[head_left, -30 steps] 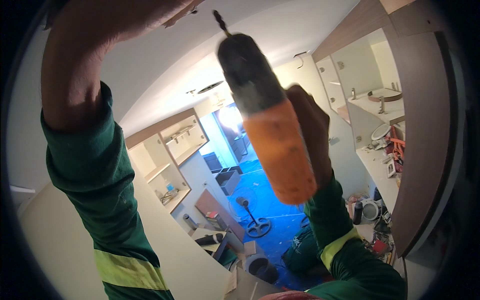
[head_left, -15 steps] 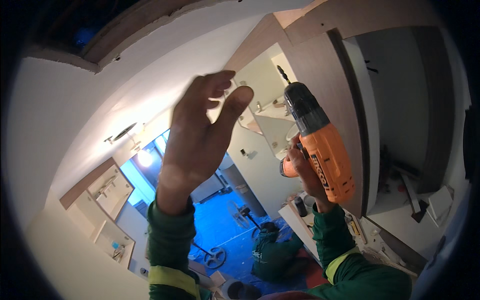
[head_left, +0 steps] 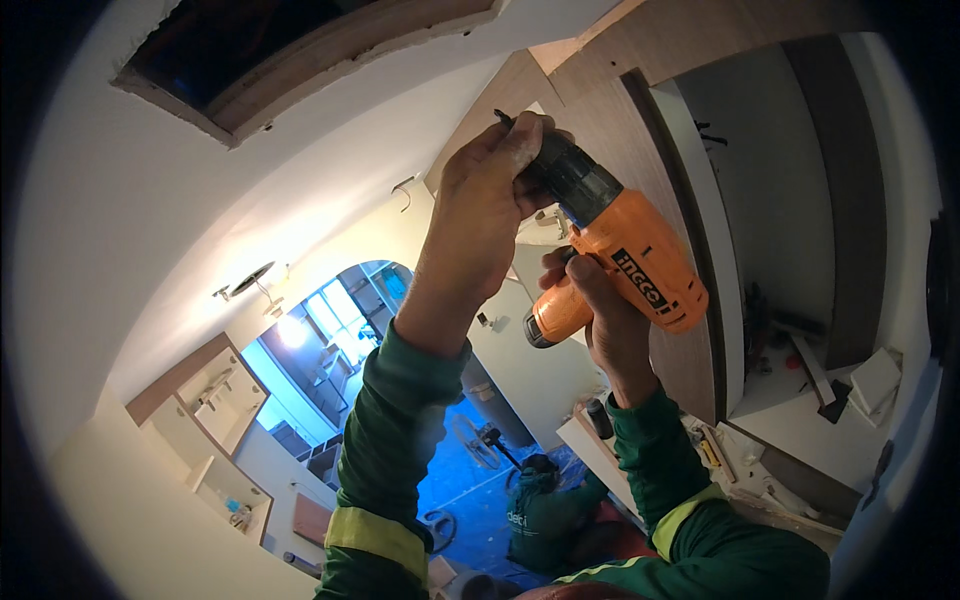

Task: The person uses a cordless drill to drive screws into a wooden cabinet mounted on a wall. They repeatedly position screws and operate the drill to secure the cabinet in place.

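Note:
An orange and black cordless drill (head_left: 640, 260) is held up in front of me, tilted toward the upper left. My right hand (head_left: 612, 325) wraps its handle, fingers near the trigger. My left hand (head_left: 490, 190) is closed around the black chuck at the drill's front, thumb on top. A dark drill bit (head_left: 504, 119) pokes out just past the left hand's fingers. The rest of the bit is hidden by that hand.
A framed opening (head_left: 240, 70) cuts the white ceiling at upper left. A wood-veneer cabinet (head_left: 640, 150) stands close on the right. Open wall shelves (head_left: 225, 400) hang at left. Below, a person in green (head_left: 550, 515) crouches on the blue-covered floor (head_left: 430, 470) beside a fan (head_left: 478, 440).
My left hand has moved right from open air and taken hold of the drill's chuck. The drill has tilted further left, and the view has shifted slightly.

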Demonstrator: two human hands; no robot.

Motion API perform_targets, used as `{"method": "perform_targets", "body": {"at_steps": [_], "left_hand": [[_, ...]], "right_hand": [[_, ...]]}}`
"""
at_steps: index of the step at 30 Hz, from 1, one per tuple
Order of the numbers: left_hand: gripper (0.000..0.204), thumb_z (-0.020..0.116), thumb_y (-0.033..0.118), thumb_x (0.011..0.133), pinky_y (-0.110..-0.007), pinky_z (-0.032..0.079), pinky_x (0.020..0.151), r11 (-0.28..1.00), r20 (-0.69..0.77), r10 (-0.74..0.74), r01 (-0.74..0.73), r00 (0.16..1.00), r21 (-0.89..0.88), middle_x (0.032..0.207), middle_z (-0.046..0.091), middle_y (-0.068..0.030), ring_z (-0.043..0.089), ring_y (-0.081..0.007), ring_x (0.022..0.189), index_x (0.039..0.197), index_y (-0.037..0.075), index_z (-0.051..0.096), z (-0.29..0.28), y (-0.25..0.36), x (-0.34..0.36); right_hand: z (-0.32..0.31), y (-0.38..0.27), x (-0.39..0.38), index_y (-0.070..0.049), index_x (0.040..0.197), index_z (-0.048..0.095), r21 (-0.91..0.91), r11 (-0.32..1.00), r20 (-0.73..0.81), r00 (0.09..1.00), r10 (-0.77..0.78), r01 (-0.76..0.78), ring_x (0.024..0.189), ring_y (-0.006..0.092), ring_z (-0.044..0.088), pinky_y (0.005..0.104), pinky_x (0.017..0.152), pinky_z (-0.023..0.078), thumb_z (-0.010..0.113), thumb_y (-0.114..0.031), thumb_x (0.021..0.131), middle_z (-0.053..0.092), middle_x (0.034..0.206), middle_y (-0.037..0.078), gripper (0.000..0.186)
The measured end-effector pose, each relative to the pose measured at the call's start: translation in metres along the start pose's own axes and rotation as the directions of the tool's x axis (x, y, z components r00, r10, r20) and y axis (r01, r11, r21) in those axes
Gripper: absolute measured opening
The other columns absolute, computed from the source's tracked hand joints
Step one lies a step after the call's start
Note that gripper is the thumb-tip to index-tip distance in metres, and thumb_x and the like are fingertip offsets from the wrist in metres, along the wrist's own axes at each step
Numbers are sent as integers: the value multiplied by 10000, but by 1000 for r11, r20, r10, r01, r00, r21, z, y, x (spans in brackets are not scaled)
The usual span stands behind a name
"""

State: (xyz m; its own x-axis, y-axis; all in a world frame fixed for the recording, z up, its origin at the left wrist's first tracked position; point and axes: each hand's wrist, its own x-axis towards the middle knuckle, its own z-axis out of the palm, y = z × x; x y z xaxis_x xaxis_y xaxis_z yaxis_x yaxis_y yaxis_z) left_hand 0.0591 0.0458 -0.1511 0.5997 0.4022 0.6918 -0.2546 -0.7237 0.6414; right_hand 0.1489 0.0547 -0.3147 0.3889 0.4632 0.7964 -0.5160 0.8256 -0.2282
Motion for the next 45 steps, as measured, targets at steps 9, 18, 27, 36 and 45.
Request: {"method": "perform_targets", "body": {"at_steps": [9, 18, 27, 36, 45], "left_hand": [[326, 536, 316, 1083, -397, 550, 946, 1000, -28, -28, 28, 999, 9, 1094, 670, -124, 668, -231, 1015, 1161, 14, 628, 14, -18, 5], [315, 556, 309, 1080, -385, 550, 947, 998, -84, -59, 56, 995, -34, 1102, 676, -116, 660, -202, 1002, 1142, 10, 633, -12, -22, 11], [311, 548, 304, 1087, -360, 555, 938, 997, -165, -81, 80, 983, -10, 1095, 680, -110, 662, -185, 988, 1142, 10, 636, -18, -39, 0], [335, 541, 311, 1088, -366, 562, 924, 997, -154, -79, 80, 985, -3, 1084, 680, -117, 669, -192, 976, 1133, -7, 638, -19, -46, -2], [344, 543, 321, 1086, -375, 555, 938, 997, -118, -76, 76, 990, 0, 1091, 671, -123, 662, -200, 997, 1133, -7, 637, -13, -44, -3]], "right_hand": [[1, 12, -16, -37, 1191, 709, 107, 993, -163, 986, -33, 51, 903, 160, 734, 298, 783, 590, 755, -240, 963, 747, 1003, 72, 308], [2, 34, 0, -22, 1221, 695, 221, 975, -33, 999, 36, -28, 882, 143, 717, 296, 749, 601, 791, -228, 937, 730, 1073, 69, 363], [-8, 51, -5, -58, 1342, 566, 263, 960, 32, 995, 96, -101, 885, 178, 723, 391, 817, 617, 738, -146, 956, 711, 1126, 151, 432], [-9, 57, -10, -21, 1302, 584, 311, 948, -16, 997, 72, -63, 861, 154, 712, 330, 768, 614, 758, -185, 956, 726, 1087, 114, 421], [-10, 49, -11, -42, 1267, 601, 339, 939, -57, 995, 79, -55, 810, 156, 716, 340, 734, 618, 733, -192, 974, 732, 1067, 111, 355]]}}
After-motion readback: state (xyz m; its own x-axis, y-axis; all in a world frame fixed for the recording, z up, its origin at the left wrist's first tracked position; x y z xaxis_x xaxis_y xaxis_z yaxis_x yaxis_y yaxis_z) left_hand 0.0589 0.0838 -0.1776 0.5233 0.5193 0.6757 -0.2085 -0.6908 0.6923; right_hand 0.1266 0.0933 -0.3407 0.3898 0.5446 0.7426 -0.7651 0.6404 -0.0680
